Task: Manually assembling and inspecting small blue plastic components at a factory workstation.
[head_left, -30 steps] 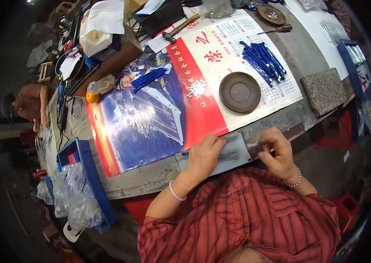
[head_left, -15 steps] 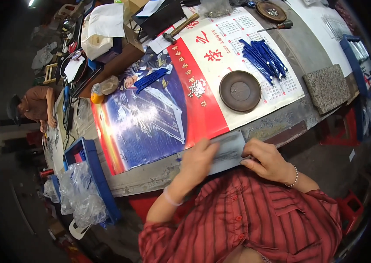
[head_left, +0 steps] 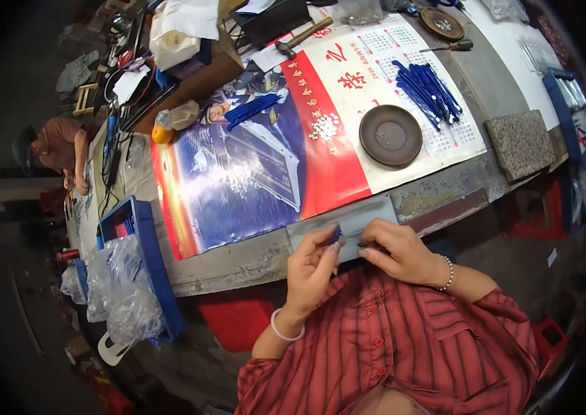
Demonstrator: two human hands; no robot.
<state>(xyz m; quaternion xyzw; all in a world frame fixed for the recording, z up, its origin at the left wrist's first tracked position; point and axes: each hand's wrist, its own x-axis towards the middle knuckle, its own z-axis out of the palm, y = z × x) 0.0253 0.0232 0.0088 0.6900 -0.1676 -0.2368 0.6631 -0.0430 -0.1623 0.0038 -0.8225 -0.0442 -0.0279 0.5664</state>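
Both hands are over a flat grey plate (head_left: 378,206) at the table's near edge. My left hand (head_left: 311,271) is pinched on a small dark blue piece (head_left: 336,235), whose kind is too small to tell. Close by, my right hand (head_left: 403,254) is closed, thumb against fingers. Something dark shows at its fingertips, but I cannot make it out. Beyond them, a round brown dish (head_left: 390,136) holds a few tiny bits. Left of the dish is a pile of small whitish pieces (head_left: 324,127). Long blue strips with pale ends (head_left: 428,93) lie bundled behind the dish, and more blue strips (head_left: 252,111) lie further left.
A calendar poster (head_left: 237,200) covers the tabletop. A hammer (head_left: 303,37), a screwdriver (head_left: 447,47) and a second round dish (head_left: 441,23) lie at the back. A stone block (head_left: 519,144) sits right. A blue crate (head_left: 142,263) with plastic bags stands left. Another person (head_left: 58,149) is far left.
My left hand has slowed from a blur, and the dark blue piece now shows in its fingers. My right hand has shifted slightly left and down. The whole view has shifted a little.
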